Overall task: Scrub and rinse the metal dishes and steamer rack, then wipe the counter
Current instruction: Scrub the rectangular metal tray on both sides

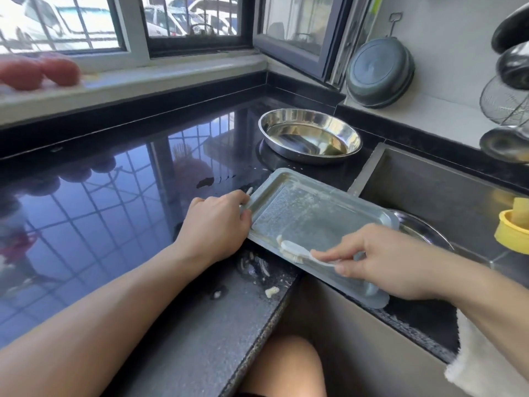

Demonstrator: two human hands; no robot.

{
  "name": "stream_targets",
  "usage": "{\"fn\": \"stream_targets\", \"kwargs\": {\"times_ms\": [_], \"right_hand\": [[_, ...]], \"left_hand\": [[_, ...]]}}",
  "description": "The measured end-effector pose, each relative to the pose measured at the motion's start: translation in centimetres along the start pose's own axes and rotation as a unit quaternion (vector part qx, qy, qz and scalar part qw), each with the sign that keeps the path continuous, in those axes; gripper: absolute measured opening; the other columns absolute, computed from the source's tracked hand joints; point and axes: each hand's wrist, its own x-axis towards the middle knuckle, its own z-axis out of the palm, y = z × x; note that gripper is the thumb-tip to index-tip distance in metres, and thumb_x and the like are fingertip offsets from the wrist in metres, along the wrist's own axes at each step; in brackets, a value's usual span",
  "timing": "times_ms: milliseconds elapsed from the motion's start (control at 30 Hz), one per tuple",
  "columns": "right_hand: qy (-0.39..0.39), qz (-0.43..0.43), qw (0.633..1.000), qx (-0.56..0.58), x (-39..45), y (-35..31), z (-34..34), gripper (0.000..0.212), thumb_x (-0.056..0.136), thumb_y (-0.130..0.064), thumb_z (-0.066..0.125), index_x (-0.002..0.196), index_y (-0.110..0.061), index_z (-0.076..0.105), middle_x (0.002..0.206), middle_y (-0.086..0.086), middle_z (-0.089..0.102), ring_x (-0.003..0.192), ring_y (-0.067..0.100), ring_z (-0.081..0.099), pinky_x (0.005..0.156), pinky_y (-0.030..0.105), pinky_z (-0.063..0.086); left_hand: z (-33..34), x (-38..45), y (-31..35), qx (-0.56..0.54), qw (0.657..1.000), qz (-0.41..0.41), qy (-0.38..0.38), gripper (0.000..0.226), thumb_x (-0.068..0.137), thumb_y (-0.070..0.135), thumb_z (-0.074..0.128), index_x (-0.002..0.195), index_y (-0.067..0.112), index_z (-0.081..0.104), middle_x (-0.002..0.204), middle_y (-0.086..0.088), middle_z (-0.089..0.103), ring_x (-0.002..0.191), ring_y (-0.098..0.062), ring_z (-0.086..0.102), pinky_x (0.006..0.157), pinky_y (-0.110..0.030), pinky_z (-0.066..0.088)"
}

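Black glossy counter [114, 213] under a barred window, with the sink [446, 196] off to the right of the frame. That's the stage.

Centre frame, the left hand [220, 222] clamps the left edge of a flat metal tray [309, 213], fingers curled over the rim. The right hand [383, 259] pinches the handle of a small white brush [297, 250], bristle end down on the tray's near edge, pale paste smeared around it. The tray sits tilted, straddling the counter edge and the sink, its right corner hanging over the basin.

Handling, as I judge it: thin sheet metal, light and stiff, but wet and filmy, so likely slippery. The raised rim is the sensible place to grip, just where the left hand has it. With part of it overhanging the sink, it could slide if that hold loosens.

Moving outward, the count: one tray, one brush, one oval metal dish [309, 136] upright on the counter behind the tray, and one round metal dish [423, 230] partly hidden in the sink beneath the tray's corner. A few pale crumbs [272, 290] lie on the counter's near edge. One yellow holder [512, 230] sits at far right. On the wall, upper right, one dark pan [380, 73] hangs. I can't pick out a steamer rack for certain.
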Motion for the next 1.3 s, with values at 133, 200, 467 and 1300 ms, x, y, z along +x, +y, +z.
{"fn": "stream_targets", "kwargs": {"times_ms": [133, 200, 467, 1300], "right_hand": [[0.095, -0.058, 0.987, -0.116, 3.0, -3.5, 1.1, 0.034, 0.104, -0.035, 0.051, 0.130, -0.055, 0.059, 0.089, -0.013, 0.064, 0.098, 0.014, 0.057, 0.085, 0.028, 0.045], [0.108, -0.061, 0.983, -0.136, 3.4, -4.2, 1.1, 0.035, 0.104, -0.036, 0.049, 0.132, -0.055, 0.057, 0.070, -0.011, 0.048, 0.085, 0.017, 0.049, 0.078, 0.031, 0.042], [-0.006, 0.002, 0.987, -0.159, -1.1, -2.7, -1.0, 0.033, 0.103, -0.042, 0.049, 0.123, -0.068, 0.054, 0.088, -0.007, 0.067, 0.089, 0.016, 0.064, 0.087, 0.035, 0.053], [0.061, -0.029, 0.989, -0.132, 1.5, -2.4, 0.9, 0.038, 0.103, -0.027, 0.051, 0.131, -0.050, 0.061, 0.061, -0.007, 0.049, 0.065, 0.005, 0.046, 0.075, 0.029, 0.041]], "left_hand": [[-0.4, -0.1, 0.1, -0.017, 1.000, -0.006, -0.010, 0.034, 0.105, 0.036, 0.047, 0.136, 0.026, 0.058, 0.111, -0.005, 0.077, 0.112, -0.032, 0.065, 0.101, -0.039, 0.037], [-0.7, -0.2, 0.1, -0.026, 0.999, -0.009, -0.018, 0.033, 0.105, 0.037, 0.048, 0.135, 0.026, 0.058, 0.112, -0.004, 0.076, 0.113, -0.032, 0.064, 0.101, -0.040, 0.038], [-1.5, 0.0, 0.4, -0.063, 0.996, -0.039, -0.054, 0.029, 0.103, 0.028, 0.050, 0.131, 0.025, 0.057, 0.119, -0.004, 0.072, 0.110, -0.031, 0.060, 0.094, -0.039, 0.039], [-1.4, -0.7, 0.9, -0.034, 0.999, -0.027, -0.028, 0.031, 0.101, 0.041, 0.056, 0.126, 0.024, 0.064, 0.116, -0.008, 0.075, 0.111, -0.035, 0.064, 0.097, -0.043, 0.045]]}}
